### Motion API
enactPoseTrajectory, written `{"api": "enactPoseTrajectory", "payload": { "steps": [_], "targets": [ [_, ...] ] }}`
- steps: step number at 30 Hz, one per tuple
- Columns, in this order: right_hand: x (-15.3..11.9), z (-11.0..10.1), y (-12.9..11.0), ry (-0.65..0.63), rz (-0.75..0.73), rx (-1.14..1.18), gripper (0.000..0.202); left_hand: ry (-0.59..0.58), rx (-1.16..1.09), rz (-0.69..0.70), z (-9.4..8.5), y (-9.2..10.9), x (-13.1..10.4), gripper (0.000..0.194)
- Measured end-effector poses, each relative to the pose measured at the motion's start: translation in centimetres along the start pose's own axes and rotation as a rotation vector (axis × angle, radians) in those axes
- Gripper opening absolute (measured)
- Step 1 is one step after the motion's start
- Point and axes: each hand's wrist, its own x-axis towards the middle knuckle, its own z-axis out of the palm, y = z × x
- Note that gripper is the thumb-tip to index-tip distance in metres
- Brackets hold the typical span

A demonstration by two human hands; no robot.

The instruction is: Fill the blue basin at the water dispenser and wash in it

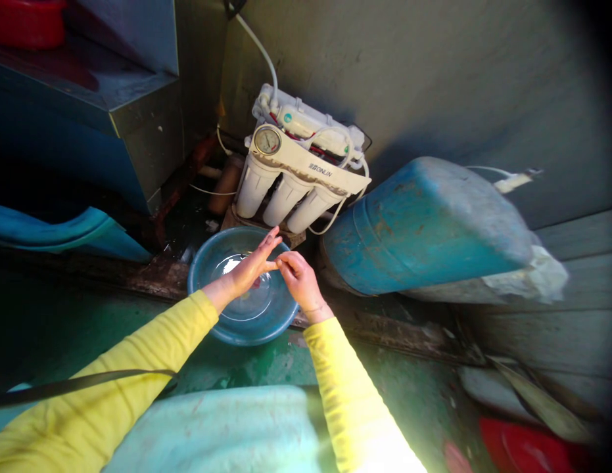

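Over a blue plastic basin point(211, 328) on the floor, my two hands meet. My left hand point(251, 266) has its fingers stretched out, and its thumb points toward the other hand. The fingers of my right hand point(300, 279) are pinched together at the tip of that left thumb. Whether anything small sits in the pinch cannot be made out. Shallow clear water with a bright reflection lies in the basin, and a small reddish patch shows under my left hand.
Behind the basin stands a white water filter unit point(310, 164) with a gauge and hoses. To the right leans a dirty blue barrel point(384, 236). At left is a metal counter point(142, 138) bearing a red tub point(27, 26). Light-blue material point(231, 427) lies close below my arms.
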Motion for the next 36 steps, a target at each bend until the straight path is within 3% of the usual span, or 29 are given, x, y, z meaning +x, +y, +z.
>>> {"api": "enactPoseTrajectory", "payload": {
  "steps": [3,7,11,16,19,24,28,32,36],
  "targets": [
    [-0.2,0.5,-0.2,0.009,0.056,-0.126,0.016,-0.054,0.098,0.014,-0.1,-0.5,0.1,0.063],
    [-0.5,1.4,-0.2,0.13,0.183,-0.152,0.019,-0.141,0.362,0.14,-0.1,-0.6,0.1,0.069],
    [-0.4,1.7,0.1,0.248,0.416,0.29,0.027,-0.104,0.423,0.2,-0.1,0.0,0.3,0.063],
    [0.3,0.6,-1.0,0.285,0.589,1.056,0.03,0.202,0.321,0.061,-0.7,1.0,1.0,0.056],
    [0.6,-0.1,-2.2,0.242,0.585,1.251,0.035,0.144,0.236,-0.079,-0.8,0.8,0.9,0.046],
    [0.7,-0.5,-3.6,0.035,0.45,1.122,0.066,-0.114,0.026,-0.272,-0.4,0.0,0.6,0.043],
    [0.4,-0.5,-4.3,-0.051,0.364,1.001,0.068,-0.238,0.114,-0.194,-0.1,0.0,0.4,0.045],
    [0.3,-0.8,-4.5,-0.051,0.346,0.985,0.066,-0.256,0.17,-0.134,0.3,0.4,0.0,0.027],
    [0.4,-1.2,-4.3,0.036,0.325,0.975,0.065,-0.31,0.187,-0.164,0.6,0.8,-0.1,0.027]
  ]
}}
